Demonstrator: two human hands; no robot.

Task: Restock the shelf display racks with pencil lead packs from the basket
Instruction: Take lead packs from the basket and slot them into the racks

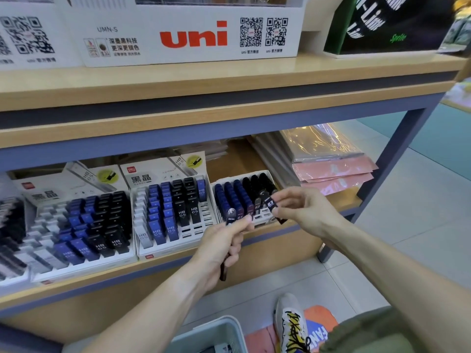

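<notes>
Up top on my shelf sits a white uni box, a dark bag at its right end. Pink wrapped packets lie stacked below; my sneaker stands on tile.

Three display racks hold lead packs — one basket, two hands.

Open slots at the near right of the small rack, partly blocked by both hands: left hand gripping dark packs, right hand pinching one pack. Low headroom under the upper shelf board. Bare shelf gap behind the rack, hemmed right by pink wrapped stacks. Middle rack close left
</notes>
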